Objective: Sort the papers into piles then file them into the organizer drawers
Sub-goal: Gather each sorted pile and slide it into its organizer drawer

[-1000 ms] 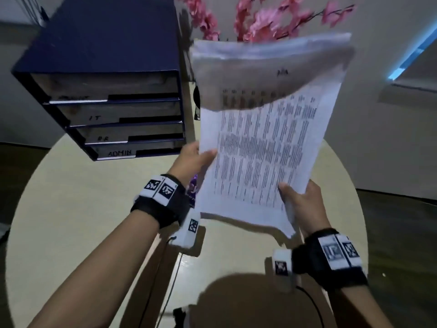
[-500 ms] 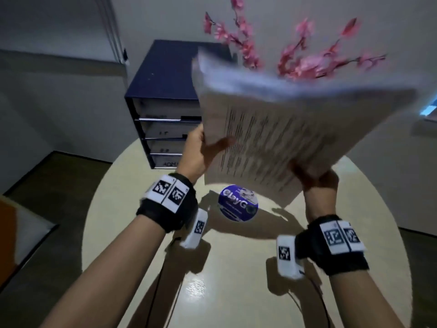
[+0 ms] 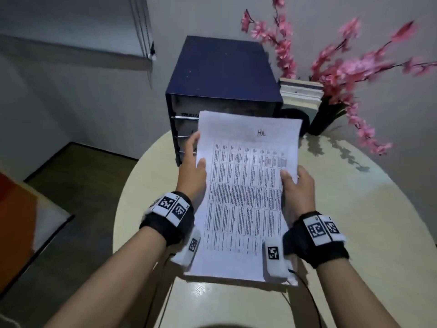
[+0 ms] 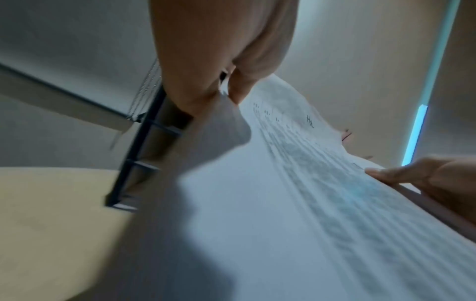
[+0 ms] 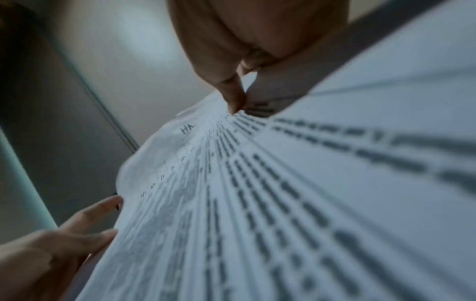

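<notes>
While the round table (image 3: pixel 354 233) is carrying the navy organizer (image 3: pixel 222 67) at its far edge, I am holding the papers (image 3: pixel 246 197) above it — left hand (image 3: pixel 192 172) and right hand (image 3: pixel 298 190) each pinching a side edge, thumbs on top.

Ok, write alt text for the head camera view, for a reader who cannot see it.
Two hands, the left hand and right hand, hold a stack of printed papers by its side edges above a round table; the top sheet shows a table of text with a handwritten mark. Behind stand a dark blue drawer organizer and pink flowers.
</notes>
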Motion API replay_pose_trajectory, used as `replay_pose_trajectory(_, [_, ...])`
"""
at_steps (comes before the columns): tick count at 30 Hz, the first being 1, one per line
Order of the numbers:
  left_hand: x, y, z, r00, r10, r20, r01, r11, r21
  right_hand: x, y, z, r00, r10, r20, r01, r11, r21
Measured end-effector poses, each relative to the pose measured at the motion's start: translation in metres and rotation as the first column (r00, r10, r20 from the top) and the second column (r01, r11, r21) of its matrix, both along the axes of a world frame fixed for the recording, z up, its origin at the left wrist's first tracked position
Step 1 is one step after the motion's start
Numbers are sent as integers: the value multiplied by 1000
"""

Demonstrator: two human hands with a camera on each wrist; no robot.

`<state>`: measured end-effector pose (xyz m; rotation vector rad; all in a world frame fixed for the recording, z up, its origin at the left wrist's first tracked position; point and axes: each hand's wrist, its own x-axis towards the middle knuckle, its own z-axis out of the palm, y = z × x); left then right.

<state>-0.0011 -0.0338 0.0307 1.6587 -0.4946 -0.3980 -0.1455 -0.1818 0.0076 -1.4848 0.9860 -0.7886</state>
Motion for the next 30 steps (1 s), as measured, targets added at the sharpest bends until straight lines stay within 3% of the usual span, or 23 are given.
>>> replay_pose_trajectory(4, [25, 27, -43, 983, -118, -141, 162, 921, 355, 19, -1, -62, 964, 59, -260, -47, 997, 53])
replay_pose_trajectory(6, [31, 37, -59, 969, -152, -194, 222, 880, 421, 21, 4, -81, 924, 110, -365, -91, 994, 68])
replay_pose_trajectory(8, [37, 44, -67, 963, -139, -232, 226, 885, 407, 28, 6, -92, 908, 126, -400, -98, 991, 89])
replay_pose_trajectory(14, [58, 52, -73, 955, -151, -257, 241, 899, 365, 73, -11, -84, 938, 123, -323, -103, 992, 77])
replay_pose_trajectory(20, [43, 72, -70, 868, -388, -310, 490, 775, 401, 122, -42, -54, 931, -13, -364, 95, 973, 208])
replay_pose_trajectory(23, [42, 74, -58, 889, -327, -320, 442, 797, 412, 129, -53, -48, 924, 20, -381, 104, 948, 302])
replay_pose_trajectory(27, [63, 53, -61, 912, -210, -353, 322, 898, 299, 102, -42, -70, 925, 260, -277, -80, 846, 527])
replay_pose_trajectory(30, [83, 27, -62, 895, -207, -394, 338, 893, 298, 69, -12, -62, 939, 321, -126, -192, 790, 582])
